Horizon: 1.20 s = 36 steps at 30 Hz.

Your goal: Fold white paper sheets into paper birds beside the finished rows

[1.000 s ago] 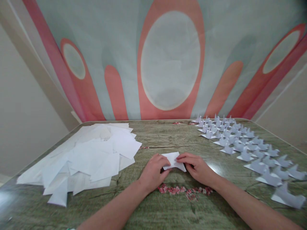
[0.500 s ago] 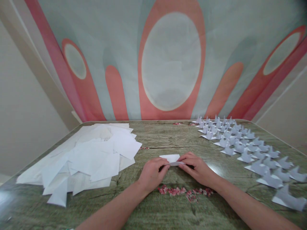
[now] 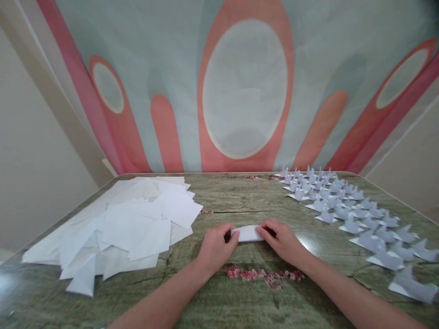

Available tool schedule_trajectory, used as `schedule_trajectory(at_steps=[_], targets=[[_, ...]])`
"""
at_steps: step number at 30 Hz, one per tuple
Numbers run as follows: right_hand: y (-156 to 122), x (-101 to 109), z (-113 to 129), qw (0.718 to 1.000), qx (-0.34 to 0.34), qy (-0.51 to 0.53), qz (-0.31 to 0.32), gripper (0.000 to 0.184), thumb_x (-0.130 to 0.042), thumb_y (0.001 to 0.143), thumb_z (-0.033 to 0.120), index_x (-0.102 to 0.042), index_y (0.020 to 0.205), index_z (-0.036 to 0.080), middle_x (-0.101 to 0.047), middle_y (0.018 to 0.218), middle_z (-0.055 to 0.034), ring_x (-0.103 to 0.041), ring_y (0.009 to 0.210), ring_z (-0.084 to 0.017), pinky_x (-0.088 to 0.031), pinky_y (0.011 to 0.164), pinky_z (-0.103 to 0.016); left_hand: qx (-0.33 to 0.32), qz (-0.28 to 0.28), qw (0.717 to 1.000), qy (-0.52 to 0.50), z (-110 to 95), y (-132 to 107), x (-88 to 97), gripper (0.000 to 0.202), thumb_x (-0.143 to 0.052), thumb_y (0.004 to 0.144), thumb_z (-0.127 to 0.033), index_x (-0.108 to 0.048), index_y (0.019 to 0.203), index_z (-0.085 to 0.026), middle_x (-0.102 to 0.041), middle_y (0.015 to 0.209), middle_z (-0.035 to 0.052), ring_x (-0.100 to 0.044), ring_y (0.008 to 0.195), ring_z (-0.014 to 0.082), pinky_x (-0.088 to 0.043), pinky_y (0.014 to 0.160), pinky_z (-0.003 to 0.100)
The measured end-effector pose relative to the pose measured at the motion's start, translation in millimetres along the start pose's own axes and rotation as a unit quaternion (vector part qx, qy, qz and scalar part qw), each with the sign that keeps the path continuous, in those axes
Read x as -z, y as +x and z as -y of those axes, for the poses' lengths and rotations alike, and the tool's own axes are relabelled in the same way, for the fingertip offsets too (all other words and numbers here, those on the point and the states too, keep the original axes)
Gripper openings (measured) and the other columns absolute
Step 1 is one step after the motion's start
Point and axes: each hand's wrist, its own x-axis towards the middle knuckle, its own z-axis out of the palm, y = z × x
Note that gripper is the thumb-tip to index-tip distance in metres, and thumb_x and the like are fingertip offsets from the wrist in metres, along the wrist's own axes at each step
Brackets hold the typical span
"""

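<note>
While both forearms reach in from the near edge of the surface (image 3: 240,201), the left hand (image 3: 215,249) and the right hand (image 3: 281,241) meet around its middle, one at each end of a small folded paper (image 3: 247,233). The paper lies low on the surface as a narrow white strip, its long side running left to right. The left grip is narrow, with thumb and fingertips closed on the strip's left end. The right grip is closed the same way on the right end, its fingers curled over the top edge. Just on the near side of the hands, a band of small pink flowers (image 3: 264,274) is printed on the green wood-grain top.

To the left, well apart from the hands, a loose pile of white sheets (image 3: 130,224) overlaps at all angles. To the right, many folded figures (image 3: 346,205) stand in rows from the far edge down to the near right corner. A cloth (image 3: 243,91) with pink and grey ovals hangs behind the far edge.
</note>
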Motion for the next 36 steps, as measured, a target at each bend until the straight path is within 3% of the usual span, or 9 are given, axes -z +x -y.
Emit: schedule_trajectory(at_steps=[5, 11, 19, 25, 36], targets=[[2, -4, 2, 0.999, 0.023, -0.045, -0.015, 0.022, -0.046, 0.087, 0.032, -0.06, 0.076, 0.019, -0.06, 0.07, -0.0027, -0.053, 0.07, -0.018, -0.04, 0.065, -0.03, -0.009, -0.022, 1.0, 0.014, 4, 4, -0.5, 0.014, -0.051, 0.082, -0.028, -0.062, 0.087, -0.019, -0.061, 0.068, -0.0014, -0.056, 0.063, 0.0131, -0.038, 0.061, 0.022], [4, -6, 3, 0.998, 0.021, -0.064, -0.015, 0.018, -0.047, 0.086, 0.03, -0.058, 0.076, 0.019, -0.057, 0.072, -0.0029, -0.052, 0.07, -0.018, -0.04, 0.065, -0.03, -0.027, -0.013, 0.999, 0.04, 6, 4, -2.2, 0.019, -0.051, 0.083, -0.026, -0.059, 0.098, -0.02, -0.062, 0.074, 0.0004, -0.056, 0.068, 0.0154, -0.041, 0.064, 0.025], [4, 1, 3, 0.999, 0.035, -0.003, 0.01, 0.021, -0.048, 0.086, 0.032, -0.058, 0.074, 0.018, -0.056, 0.074, -0.0029, -0.052, 0.071, -0.016, -0.041, 0.065, -0.029, -0.054, -0.02, 0.997, 0.049, 7, 2, -2.1, 0.018, -0.046, 0.086, -0.023, -0.058, 0.099, -0.02, -0.065, 0.092, 0.0028, -0.058, 0.081, 0.0171, -0.043, 0.075, 0.028], [2, 4, 5, 0.996, 0.056, 0.06, 0.015, 0.02, -0.05, 0.086, 0.032, -0.059, 0.073, 0.019, -0.059, 0.092, -0.0054, -0.054, 0.087, -0.018, -0.042, 0.079, -0.033, -0.066, -0.019, 0.997, 0.038, 5, 2, 1.0, 0.017, -0.044, 0.087, -0.02, -0.059, 0.096, -0.02, -0.065, 0.092, 0.0028, -0.059, 0.084, 0.0171, -0.044, 0.075, 0.027], [12, -5, 3, 1.0, 0.024, 0.006, -0.01, 0.017, -0.051, 0.081, 0.022, -0.056, 0.064, 0.018, -0.059, 0.078, -0.0037, -0.055, 0.075, -0.017, -0.043, 0.071, -0.031, -0.079, 0.003, 0.994, 0.08, 5, 4, -0.7, 0.018, -0.045, 0.085, -0.018, -0.062, 0.089, -0.02, -0.058, 0.084, 0.0039, -0.055, 0.08, 0.0167, -0.043, 0.074, 0.026]])
